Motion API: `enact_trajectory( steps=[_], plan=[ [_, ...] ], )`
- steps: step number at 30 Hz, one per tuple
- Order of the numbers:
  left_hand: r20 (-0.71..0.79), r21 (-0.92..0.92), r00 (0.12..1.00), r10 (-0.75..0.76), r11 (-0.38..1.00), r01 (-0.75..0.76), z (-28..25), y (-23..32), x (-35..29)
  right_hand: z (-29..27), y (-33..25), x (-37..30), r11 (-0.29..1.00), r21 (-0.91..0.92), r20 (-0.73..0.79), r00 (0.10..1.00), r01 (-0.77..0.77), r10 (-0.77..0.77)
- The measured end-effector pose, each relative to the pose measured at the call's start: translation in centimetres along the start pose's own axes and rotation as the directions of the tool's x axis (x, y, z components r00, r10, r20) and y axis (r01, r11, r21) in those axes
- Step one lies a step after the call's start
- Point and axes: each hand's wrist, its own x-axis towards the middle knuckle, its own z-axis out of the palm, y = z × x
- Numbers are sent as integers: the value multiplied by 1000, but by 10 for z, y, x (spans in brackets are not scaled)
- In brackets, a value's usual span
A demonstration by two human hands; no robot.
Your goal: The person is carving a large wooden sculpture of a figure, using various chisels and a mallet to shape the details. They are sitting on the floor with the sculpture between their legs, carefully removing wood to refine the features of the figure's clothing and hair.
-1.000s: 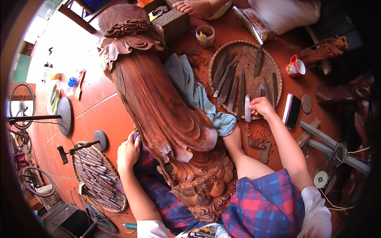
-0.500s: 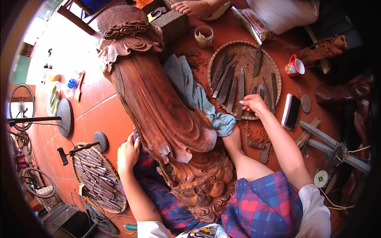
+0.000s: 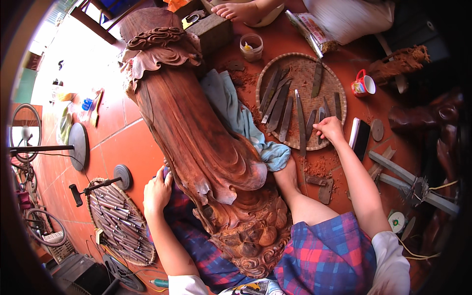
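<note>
A long carved wooden statue (image 3: 196,118) lies across my lap, its ornate base between my thighs. My left hand (image 3: 158,191) rests at its left edge, over the plaid cloth on my knee; its fingers are extended, the tips partly hidden. My right hand (image 3: 330,130) reaches to the near side of a round woven tray (image 3: 295,60). Thumb and fingers are pinched on a small flat blade (image 3: 320,138) lying in it. Several other dark flat blades (image 3: 276,112) lie in the tray, and a longer blade (image 3: 300,120) overhangs its near rim.
A light blue cloth (image 3: 248,125) lies along the statue's right side. Right of the tray are a red mug (image 3: 363,84) and a phone (image 3: 360,138). A basket of chisel-like tools (image 3: 120,216) stands at left. Another person's foot (image 3: 237,12) shows at the top.
My right hand has moved right from the longer blade to a smaller one, leaving the longer blade across the tray's near rim. My left hand has stayed about the same.
</note>
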Motion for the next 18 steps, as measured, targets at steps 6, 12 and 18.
enact_trajectory(
  steps=[6,12,18],
  plan=[
    [7,7,1000,-6,1000,6,-1,1,1,26,-5,3,927,-360,-161,971,106,-174],
    [0,0,1000,-6,1000,6,2,-2,0,28,-7,5,982,-162,-96,988,101,-118],
    [9,2,1000,7,1000,-7,4,-3,1,-17,26,26,979,-156,-335,925,132,-178]
  ],
)
